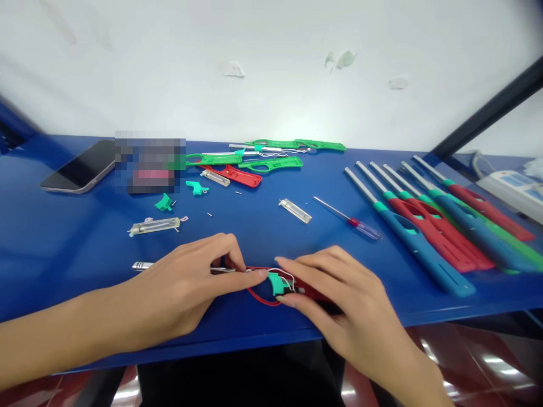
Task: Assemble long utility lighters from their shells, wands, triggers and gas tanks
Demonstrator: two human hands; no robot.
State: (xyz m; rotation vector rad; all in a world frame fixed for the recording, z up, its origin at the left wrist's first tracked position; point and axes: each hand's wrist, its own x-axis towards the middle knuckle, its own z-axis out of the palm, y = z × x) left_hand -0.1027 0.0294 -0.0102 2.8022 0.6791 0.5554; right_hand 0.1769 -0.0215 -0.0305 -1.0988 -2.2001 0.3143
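Note:
Near the front edge of the table lies an opened red utility lighter (263, 302), with a metal tube (142, 265) sticking out to the left. A teal trigger (276, 284) sits in its handle loop, and a white wire (285, 272) curves over it. My left hand (190, 282) is closed around the tube end, its thumb tip at the trigger's left side. From the right, my right hand (348, 288) grips the handle, fingertips and thumb on either side of the trigger. The part of the handle under my right palm is hidden.
Behind are green shell halves (271, 164), a red shell half (241, 176), loose teal triggers (164, 203) and clear fuel tanks (296, 210). A screwdriver (352, 220) lies right of centre, beside several assembled lighters (424, 249). A phone (82, 167) rests at left.

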